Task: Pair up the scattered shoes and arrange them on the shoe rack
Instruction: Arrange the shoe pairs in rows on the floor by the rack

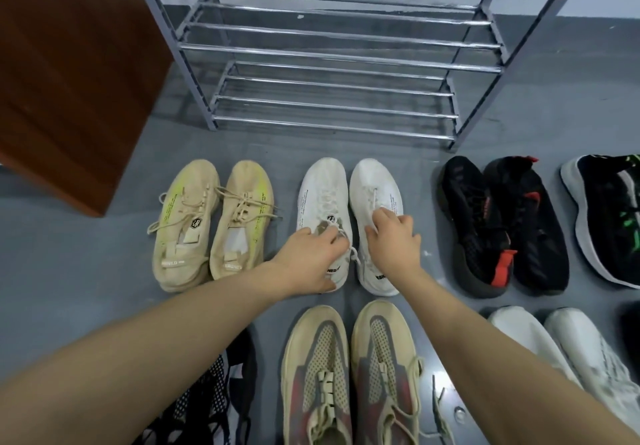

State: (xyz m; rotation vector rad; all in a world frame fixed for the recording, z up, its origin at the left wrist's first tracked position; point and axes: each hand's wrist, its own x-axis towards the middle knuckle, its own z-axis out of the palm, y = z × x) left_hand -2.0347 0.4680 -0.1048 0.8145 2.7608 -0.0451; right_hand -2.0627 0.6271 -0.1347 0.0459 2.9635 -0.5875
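Two white shoes (pixel 349 202) lie side by side on the floor (pixel 86 271). The left hand (pixel 311 257) grips the left one's collar, the right hand (pixel 391 236) the other's. Beyond the hands stands the rack (pixel 332 56); tan shoes (pixel 211 223) lie left of them, black shoes (pixel 502 223) right.

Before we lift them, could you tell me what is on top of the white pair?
A hand rests on each white shoe: left hand, right hand. Their grip on the openings is hidden underneath.

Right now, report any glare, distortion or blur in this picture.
Head view: wide-angle bending bows the chrome tube shoe rack; bright glare streaks its tubes; soft blur at the lower corners; lighting flat, faint shadows under the white knit sneakers.
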